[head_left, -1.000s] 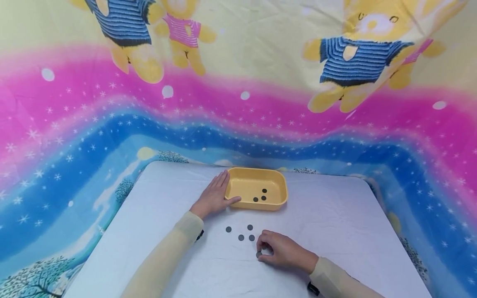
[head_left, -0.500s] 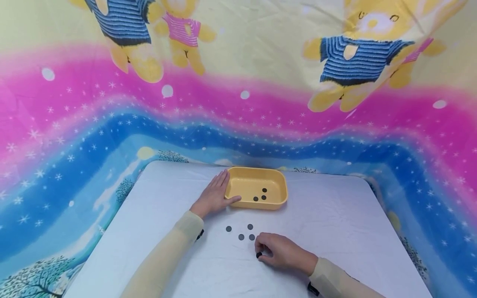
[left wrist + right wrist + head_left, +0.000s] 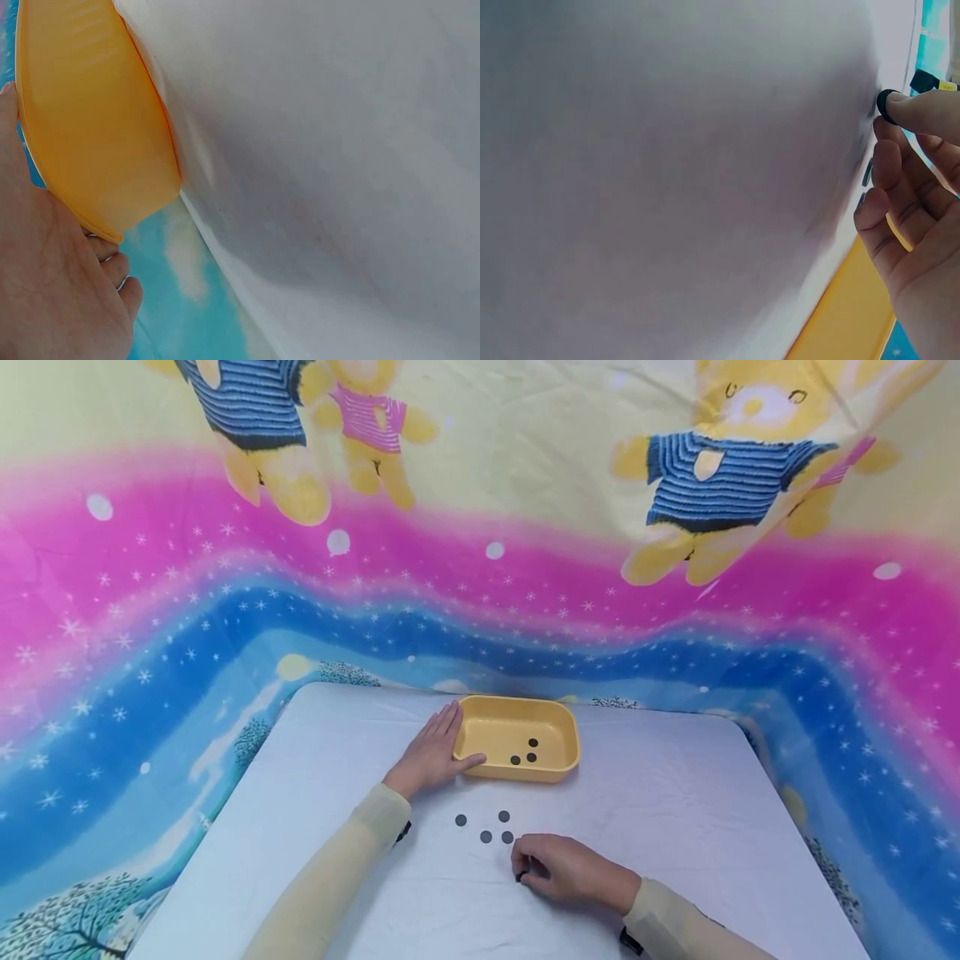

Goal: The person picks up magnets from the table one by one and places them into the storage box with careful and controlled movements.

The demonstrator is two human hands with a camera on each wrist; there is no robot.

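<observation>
My right hand [image 3: 573, 870] is low over the white cloth, pinching a small black disc [image 3: 886, 107] between thumb and forefinger. The other fingers curl behind it. Just beyond that hand, several flat grey discs [image 3: 486, 837] lie apart on the cloth, one of them right by the knuckles. My left hand [image 3: 429, 755] rests against the left end of a shallow yellow plastic tray [image 3: 570, 767], fingers straight along the side and thumb over the near rim. In the left wrist view the palm is next to the tray's outer wall [image 3: 97, 112]. Inside the tray are three dark discs [image 3: 532, 757].
The white cloth [image 3: 660, 802] covers a table whose far edge is just behind the tray. A printed curtain [image 3: 480, 635] with bears and snowflakes hangs around the back and both sides.
The right fingers have shifted slightly, and the disc in their pinch has turned and drawn further in under the fingertips. The left hand, tray and loose discs stay where they were.
</observation>
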